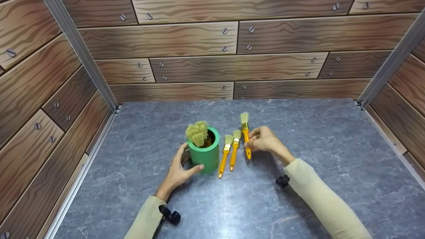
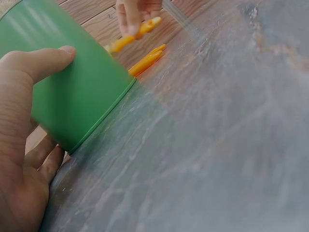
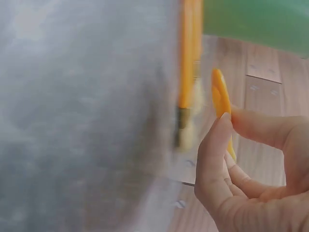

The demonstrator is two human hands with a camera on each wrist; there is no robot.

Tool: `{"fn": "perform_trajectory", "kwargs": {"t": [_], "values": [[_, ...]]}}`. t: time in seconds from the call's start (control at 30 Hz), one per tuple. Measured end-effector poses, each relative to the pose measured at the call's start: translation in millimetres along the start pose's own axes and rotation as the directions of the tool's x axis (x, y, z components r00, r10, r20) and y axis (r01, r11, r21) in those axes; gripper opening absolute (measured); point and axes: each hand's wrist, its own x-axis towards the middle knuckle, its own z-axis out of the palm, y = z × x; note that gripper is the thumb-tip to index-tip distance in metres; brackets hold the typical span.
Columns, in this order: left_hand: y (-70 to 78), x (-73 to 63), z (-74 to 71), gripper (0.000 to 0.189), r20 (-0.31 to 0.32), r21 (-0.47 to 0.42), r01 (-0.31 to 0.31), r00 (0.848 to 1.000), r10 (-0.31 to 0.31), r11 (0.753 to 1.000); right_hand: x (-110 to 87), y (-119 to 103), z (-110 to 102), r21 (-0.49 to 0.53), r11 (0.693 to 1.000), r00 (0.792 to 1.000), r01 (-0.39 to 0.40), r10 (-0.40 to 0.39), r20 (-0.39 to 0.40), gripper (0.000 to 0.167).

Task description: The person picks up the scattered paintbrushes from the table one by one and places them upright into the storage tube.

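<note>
My left hand (image 1: 176,172) holds a green cylindrical cup (image 1: 206,160) from its left side, thumb across the front and fingers behind. Several paintbrushes stand in the cup, their pale bristles (image 1: 197,133) bunched above the left of the rim. To the right of it, my right hand (image 1: 266,140) pinches the orange handle of another paintbrush (image 1: 245,135), bristles pointing away from me. In the right wrist view, that handle (image 3: 220,94) sits between thumb and fingertips, above the table. Two more paintbrushes, a left one (image 1: 224,159) and a right one (image 1: 234,154), lie between cup and right hand.
The grey marbled table (image 1: 149,132) is bounded at the back by a wood-pattern wall (image 1: 199,68). Similar panels and metal posts (image 1: 88,53) stand at the sides. A black wrist camera (image 1: 171,214) sits on the left sleeve, another camera (image 1: 283,181) on the right.
</note>
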Motion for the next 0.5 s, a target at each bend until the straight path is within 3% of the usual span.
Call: {"fn": "perform_trajectory", "kwargs": {"t": [0.13, 0.5], "values": [[-0.4, 0.1, -0.5, 0.094, 0.007, 0.006, -0.011, 1.000, 0.011, 1.000, -5.3, -12, -7, 0.024, 0.996, 0.996, 0.090, -0.091, 0.028, 0.032], [-0.5, -0.2, -0.1, 0.093, 0.005, 0.021, -0.006, 1.000, 0.006, 1.000, -18.0, -38, -10, 0.062, 0.973, 0.974, 0.222, -0.224, 0.032, 0.031]]}}
